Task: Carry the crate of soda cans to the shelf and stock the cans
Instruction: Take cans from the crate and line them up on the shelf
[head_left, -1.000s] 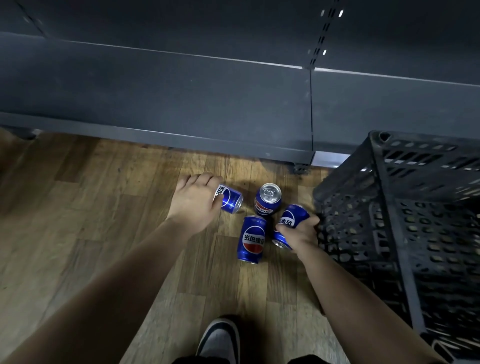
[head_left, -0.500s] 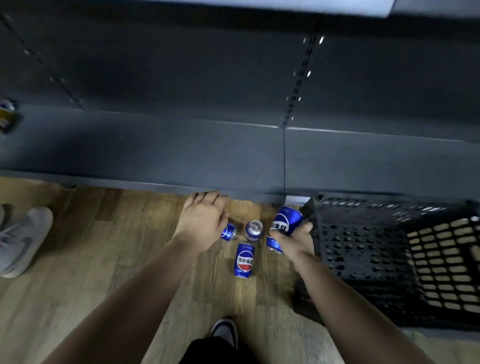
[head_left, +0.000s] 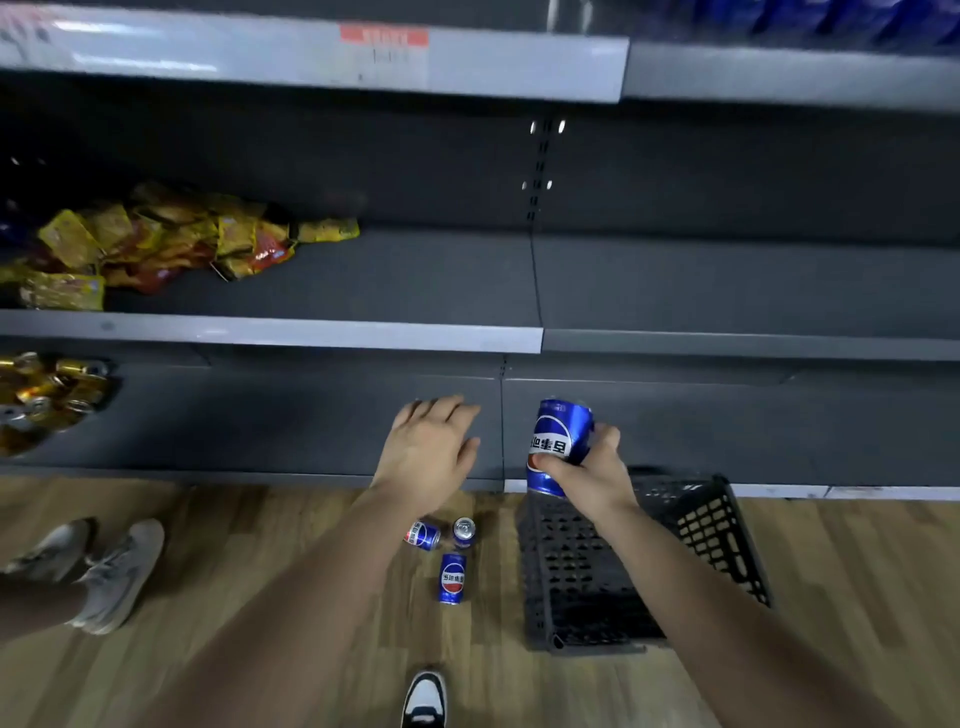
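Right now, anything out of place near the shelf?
Yes. Three blue cans are loose on the floor beside the black crate: left can and near can lie on their sides, middle can stands upright. The crate looks tipped over. The right hand grips a fourth can.

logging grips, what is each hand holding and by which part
The right hand grips a blue metal soda can round the lower part of its side; the left hand holds nothing.
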